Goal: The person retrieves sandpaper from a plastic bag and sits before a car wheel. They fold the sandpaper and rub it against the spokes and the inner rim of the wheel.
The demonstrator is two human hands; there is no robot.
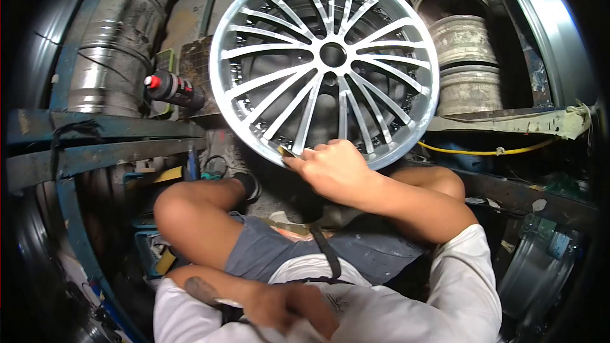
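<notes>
A large silver multi-spoke wheel rim (333, 30) stands ahead of me, its face toward me. At the rim's lower edge, left of the bottom, my right hand (333, 168) is closed in a pinch. A small yellowish piece (285, 151) shows between its fingertips and touches the lip; most of it is hidden by the fingers. My left hand (289, 308) is low in front of my shirt, blurred by motion. Its fingers are smeared, and I cannot make out whether it holds anything.
Stacked rims stand on the left (114, 38) and the right (469, 86). A dark bottle with a red cap (171, 89) lies beside the left stack. Metal frames (127, 128) flank my knees, and a yellow hose (489, 151) runs along the right one.
</notes>
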